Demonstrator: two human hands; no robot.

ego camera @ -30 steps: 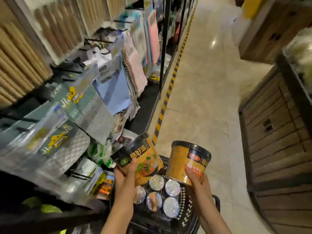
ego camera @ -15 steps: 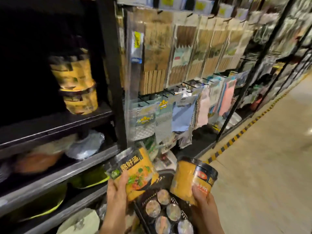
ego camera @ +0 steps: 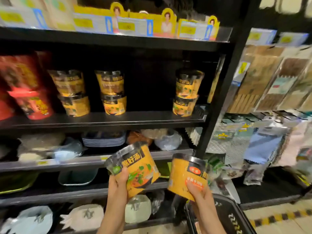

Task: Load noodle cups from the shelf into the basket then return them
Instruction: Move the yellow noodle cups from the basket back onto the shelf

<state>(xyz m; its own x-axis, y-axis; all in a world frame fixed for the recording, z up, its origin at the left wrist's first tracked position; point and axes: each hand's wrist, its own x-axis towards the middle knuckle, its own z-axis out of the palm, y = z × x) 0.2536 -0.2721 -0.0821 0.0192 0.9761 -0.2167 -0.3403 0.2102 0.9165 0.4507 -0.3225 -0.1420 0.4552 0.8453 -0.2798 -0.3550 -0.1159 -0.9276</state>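
My left hand (ego camera: 118, 184) grips a yellow noodle cup (ego camera: 138, 168), tilted to the left, in front of the lower shelves. My right hand (ego camera: 198, 194) holds a second yellow noodle cup (ego camera: 185, 174) upright, just above the black basket (ego camera: 236, 218) at the bottom right. On the black middle shelf (ego camera: 135, 119) stand three stacks of matching yellow cups: one on the left (ego camera: 72, 93), one in the middle (ego camera: 112, 92) and one on the right (ego camera: 186, 92), with a gap between the last two.
Red noodle tubs (ego camera: 28, 92) fill the shelf's left end. Bags, trays and bowls lie on the lower shelves. A black upright post (ego camera: 219, 102) borders the shelf; packets and cloths hang to its right. Striped floor tape (ego camera: 276, 217) runs below.
The view has swung from the aisle round to the noodle shelf. Both hands have lifted their cups up from the basket toward the shelves.
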